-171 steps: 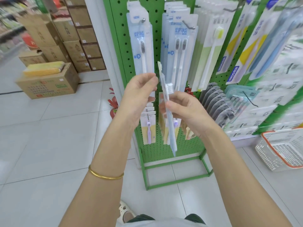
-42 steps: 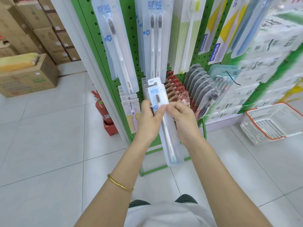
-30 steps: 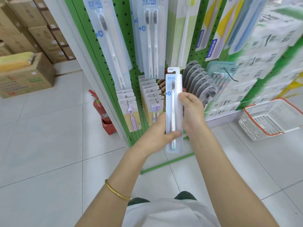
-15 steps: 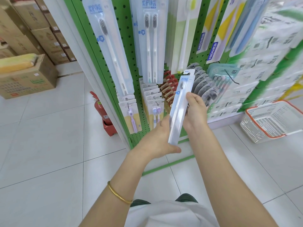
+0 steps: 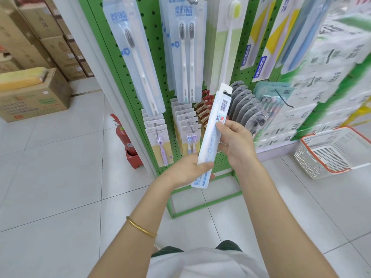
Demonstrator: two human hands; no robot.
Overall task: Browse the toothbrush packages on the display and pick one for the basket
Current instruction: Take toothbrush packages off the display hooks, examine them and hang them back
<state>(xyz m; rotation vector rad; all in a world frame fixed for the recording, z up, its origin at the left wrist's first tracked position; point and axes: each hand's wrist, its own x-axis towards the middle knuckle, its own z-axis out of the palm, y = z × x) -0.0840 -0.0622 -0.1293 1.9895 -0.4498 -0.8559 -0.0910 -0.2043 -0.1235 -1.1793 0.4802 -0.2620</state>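
Note:
A long pale-blue toothbrush package (image 5: 212,133) is held in front of the green pegboard display (image 5: 152,57), tilted with its top to the upper right and its barcoded back facing me. My left hand (image 5: 186,171) grips its lower end. My right hand (image 5: 234,143) pinches its middle from the right side. More toothbrush packages (image 5: 184,49) hang on the display's hooks. A white basket with an orange rim (image 5: 333,151) sits on the floor at the right, apart from both hands.
A red fire extinguisher (image 5: 124,137) stands at the display's left foot. Stacked cardboard boxes (image 5: 34,93) fill the far left. Small packs (image 5: 160,141) and dark blister packs (image 5: 245,109) hang low on the board. White tiled floor lies around the green stand base (image 5: 200,207).
The package has been turned over between my hands, from showing the toothbrush front to showing the barcode back. It also tilted further to the right. Both hands stay on it.

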